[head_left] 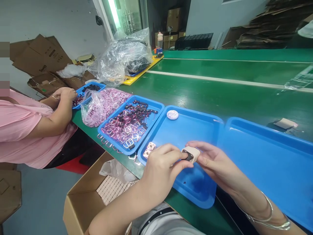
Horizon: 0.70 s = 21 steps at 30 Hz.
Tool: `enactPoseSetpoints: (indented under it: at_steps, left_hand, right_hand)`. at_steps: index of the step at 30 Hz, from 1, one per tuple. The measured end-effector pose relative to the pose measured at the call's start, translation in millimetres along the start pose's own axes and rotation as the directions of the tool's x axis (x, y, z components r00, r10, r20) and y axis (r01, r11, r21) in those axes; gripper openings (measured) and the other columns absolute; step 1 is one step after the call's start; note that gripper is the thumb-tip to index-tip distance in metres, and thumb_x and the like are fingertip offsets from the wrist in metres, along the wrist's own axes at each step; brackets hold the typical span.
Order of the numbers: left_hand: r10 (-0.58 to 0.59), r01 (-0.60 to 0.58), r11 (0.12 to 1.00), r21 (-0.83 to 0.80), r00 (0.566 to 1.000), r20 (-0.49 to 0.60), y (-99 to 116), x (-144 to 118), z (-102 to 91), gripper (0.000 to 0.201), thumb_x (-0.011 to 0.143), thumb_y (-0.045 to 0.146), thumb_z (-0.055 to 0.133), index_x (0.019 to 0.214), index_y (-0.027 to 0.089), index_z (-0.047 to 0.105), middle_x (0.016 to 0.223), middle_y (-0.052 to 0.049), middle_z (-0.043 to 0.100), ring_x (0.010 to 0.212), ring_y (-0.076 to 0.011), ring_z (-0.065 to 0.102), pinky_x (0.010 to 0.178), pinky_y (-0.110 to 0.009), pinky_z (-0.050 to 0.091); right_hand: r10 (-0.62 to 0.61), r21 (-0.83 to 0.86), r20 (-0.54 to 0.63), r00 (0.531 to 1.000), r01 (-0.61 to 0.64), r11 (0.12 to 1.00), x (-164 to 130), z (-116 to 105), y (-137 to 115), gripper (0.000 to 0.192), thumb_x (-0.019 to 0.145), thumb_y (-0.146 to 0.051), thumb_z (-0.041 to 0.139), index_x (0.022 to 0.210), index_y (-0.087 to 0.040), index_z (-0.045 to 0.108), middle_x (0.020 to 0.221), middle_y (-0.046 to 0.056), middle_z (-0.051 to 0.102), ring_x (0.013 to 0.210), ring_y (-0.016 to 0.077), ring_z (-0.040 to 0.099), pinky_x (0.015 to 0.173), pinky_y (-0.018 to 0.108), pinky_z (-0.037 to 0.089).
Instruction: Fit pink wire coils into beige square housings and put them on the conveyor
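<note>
Head view
Left hand (162,166): nearest the camera, over the near edge of the middle blue tray (195,130); thumb and forefinger pinched onto the left end of the small beige part (190,154).
Right hand (215,163): fingers curled round the right side of the same part; a silver bangle (266,218) on the wrist.
Grip: both hands closed on the beige part, held just above the tray, its dark inner face showing between the fingertips.
Tray contents: two small coppery pieces (149,149) at the near left corner, a round white disc (172,114) at the far edge.
Right tray (281,156): a second blue tray touching the first.
Left tray (132,125): heaped with pink wire coils and black parts; a clear bag of coils (102,106) just beside it.
Cardboard box (83,199): below the bench (232,98) edge, with rows of pale pieces inside.
Co-worker: a person in a pink sleeve (22,130), hands (65,94) at a far blue tray.
</note>
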<state>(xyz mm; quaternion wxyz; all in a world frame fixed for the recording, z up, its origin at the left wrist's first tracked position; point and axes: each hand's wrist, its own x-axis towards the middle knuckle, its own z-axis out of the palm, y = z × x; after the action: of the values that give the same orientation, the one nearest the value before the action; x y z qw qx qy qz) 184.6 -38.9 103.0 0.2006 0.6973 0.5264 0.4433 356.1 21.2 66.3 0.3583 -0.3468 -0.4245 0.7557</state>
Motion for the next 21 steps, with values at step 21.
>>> enactPoseSetpoints:
  at_steps: [21]
  left_hand:
    - [-0.023,0.015,0.963,-0.27,0.999,-0.028,-17,18,-2.5,0.03,0.064,0.041,0.082,0.07,0.018,0.063,0.07,0.003,0.048,0.062,-0.0096,0.044,0.056,-0.022,0.038]
  right_hand:
    - [0.142,0.142,0.103,0.984,-0.156,0.977,-7,7,4,0.038,0.063,-0.041,0.084,0.098,-0.027,0.075,0.088,0.005,0.076,0.079,0.0189,0.069,0.077,0.031,0.053]
